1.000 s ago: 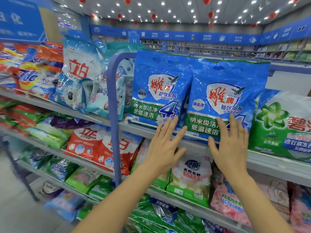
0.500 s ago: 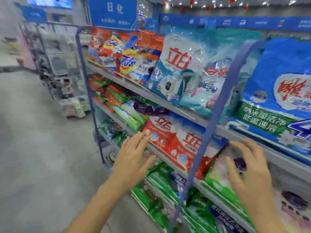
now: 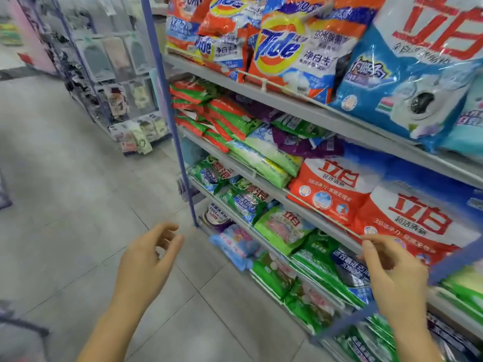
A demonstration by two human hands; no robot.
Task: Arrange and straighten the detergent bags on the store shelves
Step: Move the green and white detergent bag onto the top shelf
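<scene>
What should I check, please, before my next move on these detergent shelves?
1. Left hand free: ok, holds nothing, over the floor.
2. Right hand free: ok, fingers loosely curled; whether it touches the shelf rail: cannot tell.
3. Red bags upright, facing out: ok.
4. Purple bag straight: not ok, crumpled across the pale green bags.
5. Pale blue bag within its shelf: not ok, juts past the edge.

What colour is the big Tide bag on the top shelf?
The Tide bag is mostly orange; head view.
</scene>
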